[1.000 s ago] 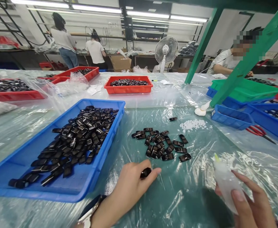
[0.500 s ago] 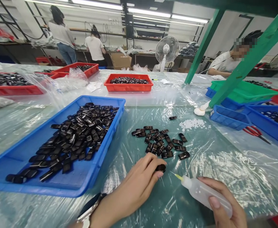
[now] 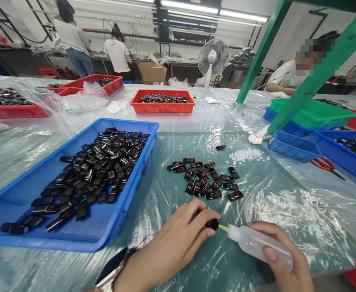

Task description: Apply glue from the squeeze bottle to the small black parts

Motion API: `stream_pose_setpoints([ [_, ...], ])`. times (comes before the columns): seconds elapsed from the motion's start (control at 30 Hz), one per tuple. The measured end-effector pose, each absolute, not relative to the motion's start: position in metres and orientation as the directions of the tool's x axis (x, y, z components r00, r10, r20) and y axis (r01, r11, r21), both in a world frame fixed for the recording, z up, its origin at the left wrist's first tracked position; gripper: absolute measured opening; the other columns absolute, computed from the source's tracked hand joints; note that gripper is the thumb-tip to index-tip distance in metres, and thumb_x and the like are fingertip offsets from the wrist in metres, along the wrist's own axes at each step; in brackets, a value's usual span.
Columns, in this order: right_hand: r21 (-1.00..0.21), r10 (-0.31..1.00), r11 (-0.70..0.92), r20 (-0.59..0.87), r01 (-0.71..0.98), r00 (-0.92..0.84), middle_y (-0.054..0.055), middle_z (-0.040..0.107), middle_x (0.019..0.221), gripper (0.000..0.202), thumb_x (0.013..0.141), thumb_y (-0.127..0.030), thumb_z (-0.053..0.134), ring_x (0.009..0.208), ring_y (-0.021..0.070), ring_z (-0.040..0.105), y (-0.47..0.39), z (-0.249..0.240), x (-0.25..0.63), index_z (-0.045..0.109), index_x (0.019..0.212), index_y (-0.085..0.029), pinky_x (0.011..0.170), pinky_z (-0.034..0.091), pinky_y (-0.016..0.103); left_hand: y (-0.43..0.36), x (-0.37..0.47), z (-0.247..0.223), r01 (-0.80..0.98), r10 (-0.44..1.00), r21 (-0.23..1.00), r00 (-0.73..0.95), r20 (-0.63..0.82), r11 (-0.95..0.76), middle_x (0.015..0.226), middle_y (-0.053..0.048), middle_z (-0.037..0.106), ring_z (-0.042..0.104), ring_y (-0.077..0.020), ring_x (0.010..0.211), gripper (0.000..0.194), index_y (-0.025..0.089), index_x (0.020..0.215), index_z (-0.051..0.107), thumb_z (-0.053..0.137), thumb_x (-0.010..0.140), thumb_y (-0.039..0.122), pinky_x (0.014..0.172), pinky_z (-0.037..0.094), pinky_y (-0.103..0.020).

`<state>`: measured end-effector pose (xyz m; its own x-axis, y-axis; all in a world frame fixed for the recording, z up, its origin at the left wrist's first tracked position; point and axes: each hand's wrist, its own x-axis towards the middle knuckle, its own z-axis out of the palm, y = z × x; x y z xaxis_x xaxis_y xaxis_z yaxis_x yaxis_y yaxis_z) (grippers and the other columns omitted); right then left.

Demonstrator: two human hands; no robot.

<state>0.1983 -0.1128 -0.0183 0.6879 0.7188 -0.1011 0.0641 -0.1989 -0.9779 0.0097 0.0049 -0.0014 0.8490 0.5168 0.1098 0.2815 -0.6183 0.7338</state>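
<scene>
Between the thumb and fingers of my left hand [image 3: 184,235] is a small glossy black piece [image 3: 212,224], held just above the plastic-covered table. My right hand [image 3: 283,255] grips a translucent squeeze bottle [image 3: 257,242], tilted to the left. Its yellow needle tip [image 3: 223,228] meets or nearly meets the right end of the black piece; the fine point is too small to see. Beyond my left hand lies a loose group of similar black pieces [image 3: 204,172]. One black piece [image 3: 221,147] rests apart, near a patch of small white bits [image 3: 246,155].
A blue tray [image 3: 135,190] of black pieces stands left, a red tray [image 3: 162,107] behind. At right are a green post [image 3: 320,71], a green tray [image 3: 314,115], a small blue bin [image 3: 295,148] and red-handled pliers [image 3: 322,164]. Three people are in the background.
The bottle has shifted slightly left, and its tip has come up to the black piece. My left hand has moved a little right and down with the piece. The camera view has shifted slightly.
</scene>
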Motion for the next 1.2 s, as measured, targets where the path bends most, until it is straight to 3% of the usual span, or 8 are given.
stream_pose_setpoints([
  [0.17,-0.993,0.740,-0.111,-0.064,0.028,0.669,0.004,0.065,0.083,0.054,0.054,-0.076,0.077,0.067,0.0191,0.059,-0.111,-0.025,0.205,0.073,0.080,-0.029,0.054,0.042,0.023,0.004,0.009,-0.001,0.250,0.502,0.735,0.854,0.140,-0.630,0.114,-0.007,0.055,0.055,-0.0236,0.100,0.025,0.026,0.129,0.047,0.036,0.108,0.029,0.083,0.051,-0.039],
  [0.5,-0.994,0.798,-0.096,-0.041,0.059,0.602,0.007,0.062,0.086,0.054,0.069,-0.076,0.068,0.070,0.0216,0.060,-0.115,-0.038,0.216,0.070,0.086,-0.024,0.053,0.046,0.026,0.000,0.010,0.003,0.261,0.502,0.733,0.856,0.126,-0.629,0.110,-0.006,0.057,0.058,-0.0224,0.097,0.023,0.024,0.127,0.049,0.038,0.107,0.028,0.079,0.051,-0.034],
  [0.97,-0.983,0.769,-0.180,-0.115,0.041,0.629,0.004,0.059,0.079,0.052,0.061,-0.076,0.074,0.065,0.0193,0.057,-0.111,-0.018,0.211,0.073,0.075,-0.026,0.052,0.045,0.024,0.002,0.011,0.002,0.256,0.495,0.743,0.862,0.115,-0.619,0.108,-0.005,0.058,0.058,-0.0222,0.096,0.022,0.026,0.126,0.049,0.039,0.107,0.028,0.077,0.050,-0.034],
  [1.2,-0.981,0.766,-0.169,-0.070,0.095,0.639,0.005,0.060,0.079,0.050,0.066,-0.075,0.071,0.064,0.0194,0.057,-0.110,-0.014,0.210,0.072,0.075,-0.026,0.052,0.044,0.024,0.001,0.009,0.002,0.256,0.502,0.743,0.856,0.123,-0.618,0.110,-0.005,0.058,0.058,-0.0223,0.099,0.022,0.026,0.128,0.048,0.040,0.107,0.028,0.079,0.050,-0.035],
])
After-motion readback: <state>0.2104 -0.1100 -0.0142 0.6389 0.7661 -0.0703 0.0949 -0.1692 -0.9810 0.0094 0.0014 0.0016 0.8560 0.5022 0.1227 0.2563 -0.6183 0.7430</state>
